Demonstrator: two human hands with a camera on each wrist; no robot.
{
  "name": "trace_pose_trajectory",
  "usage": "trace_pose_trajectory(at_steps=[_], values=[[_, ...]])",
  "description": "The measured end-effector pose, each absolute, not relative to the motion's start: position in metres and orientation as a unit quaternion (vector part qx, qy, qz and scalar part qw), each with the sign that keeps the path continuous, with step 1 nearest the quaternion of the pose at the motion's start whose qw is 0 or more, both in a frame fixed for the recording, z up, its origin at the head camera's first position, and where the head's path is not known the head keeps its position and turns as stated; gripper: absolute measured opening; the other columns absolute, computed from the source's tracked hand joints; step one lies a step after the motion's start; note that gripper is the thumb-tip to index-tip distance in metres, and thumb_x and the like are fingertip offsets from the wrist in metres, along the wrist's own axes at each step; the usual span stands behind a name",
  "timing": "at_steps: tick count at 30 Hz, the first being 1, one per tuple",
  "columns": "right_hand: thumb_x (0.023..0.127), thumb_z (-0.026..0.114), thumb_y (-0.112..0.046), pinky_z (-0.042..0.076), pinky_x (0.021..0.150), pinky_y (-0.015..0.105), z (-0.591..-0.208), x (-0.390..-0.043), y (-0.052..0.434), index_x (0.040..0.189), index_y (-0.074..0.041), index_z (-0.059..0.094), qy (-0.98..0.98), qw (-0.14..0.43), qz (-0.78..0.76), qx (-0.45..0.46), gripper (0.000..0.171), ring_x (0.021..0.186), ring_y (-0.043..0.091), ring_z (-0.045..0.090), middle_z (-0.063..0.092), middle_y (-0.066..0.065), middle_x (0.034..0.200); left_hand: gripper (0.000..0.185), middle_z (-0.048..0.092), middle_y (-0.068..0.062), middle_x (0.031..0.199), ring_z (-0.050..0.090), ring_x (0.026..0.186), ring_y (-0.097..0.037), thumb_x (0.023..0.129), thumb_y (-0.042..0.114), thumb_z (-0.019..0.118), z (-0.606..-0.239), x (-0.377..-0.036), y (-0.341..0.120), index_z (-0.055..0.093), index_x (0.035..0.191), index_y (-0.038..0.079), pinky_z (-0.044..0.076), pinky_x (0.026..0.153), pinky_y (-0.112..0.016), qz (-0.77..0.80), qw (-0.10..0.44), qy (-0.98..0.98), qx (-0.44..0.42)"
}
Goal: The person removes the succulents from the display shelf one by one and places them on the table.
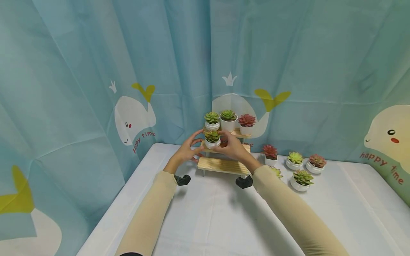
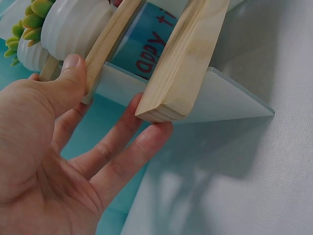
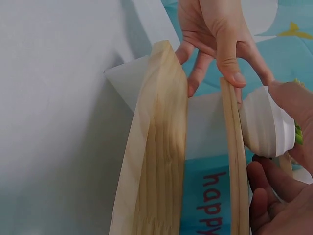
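A three-step wooden stand (image 1: pixel 221 165) stands at the back of the white table. On its middle step sits a green succulent in a white ribbed pot (image 1: pixel 212 138). My right hand (image 1: pixel 224 142) pinches that pot (image 3: pixel 264 127) between thumb and fingers, from the right. My left hand (image 1: pixel 196 145) is at the stand's left end. Its thumb (image 2: pixel 73 66) presses the middle step's edge, and its straight fingers (image 2: pixel 146 139) lie against the end of the lowest step (image 2: pixel 186 58). Seen from the right wrist, the lowest step (image 3: pixel 161 147) is bare.
The top step carries two green succulents (image 1: pixel 212 121) (image 1: pixel 228 119) and a red one (image 1: pixel 246 122). Several more potted succulents (image 1: pixel 294 160) stand on the table (image 1: pixel 208 220) to the right, one half hidden by my right arm. A whale-print curtain (image 1: pixel 134 121) hangs close behind and to the left.
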State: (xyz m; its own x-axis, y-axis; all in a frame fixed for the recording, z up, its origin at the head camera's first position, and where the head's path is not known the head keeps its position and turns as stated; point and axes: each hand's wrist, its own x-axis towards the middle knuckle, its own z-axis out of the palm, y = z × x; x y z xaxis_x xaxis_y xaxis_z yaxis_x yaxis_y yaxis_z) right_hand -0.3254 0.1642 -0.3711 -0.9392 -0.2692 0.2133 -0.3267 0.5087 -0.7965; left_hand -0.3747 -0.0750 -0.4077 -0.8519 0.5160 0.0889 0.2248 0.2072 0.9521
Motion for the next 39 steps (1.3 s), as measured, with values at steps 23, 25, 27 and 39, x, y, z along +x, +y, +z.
trace_pose_trajectory(at_steps=[23,25,27,39], values=[[0.094,0.079,-0.023,0.056,0.096,0.048,-0.3748,-0.3264,0.1557,0.148,-0.002,0.045,-0.873,0.046,0.465,0.137,0.068,0.116,0.034,0.066,0.066,0.023,0.128,0.075,0.030,-0.017,0.165,0.070,0.099,-0.049,0.104,0.022,0.064,-0.4106,-0.3738,-0.0757,0.022,0.163,0.040,0.061,0.071,-0.058,0.584,0.130,0.764,0.242],[0.094,0.079,-0.023,0.056,0.096,0.048,-0.3747,-0.3262,0.1556,0.148,-0.002,0.045,-0.874,0.047,0.464,0.139,0.068,0.116,0.034,0.066,0.066,0.023,0.128,0.074,0.030,-0.017,0.165,0.070,0.099,-0.048,0.104,0.022,0.064,-0.4105,-0.3740,-0.0756,0.022,0.163,0.040,0.062,0.070,-0.056,0.585,0.130,0.764,0.241],[0.094,0.079,-0.024,0.056,0.096,0.048,-0.3746,-0.3262,0.1557,0.149,-0.002,0.045,-0.874,0.048,0.463,0.140,0.068,0.116,0.034,0.066,0.066,0.023,0.128,0.074,0.031,-0.017,0.165,0.070,0.098,-0.048,0.104,0.021,0.064,-0.4101,-0.3738,-0.0756,0.022,0.163,0.040,0.062,0.069,-0.055,0.585,0.129,0.763,0.241],[0.094,0.079,-0.024,0.055,0.096,0.049,-0.3730,-0.3258,0.1553,0.149,-0.002,0.044,-0.874,0.049,0.462,0.139,0.069,0.119,0.034,0.065,0.066,0.023,0.129,0.075,0.031,-0.016,0.165,0.070,0.099,-0.049,0.104,0.022,0.064,-0.4083,-0.3738,-0.0747,0.022,0.163,0.040,0.061,0.072,-0.058,0.585,0.129,0.764,0.240]])
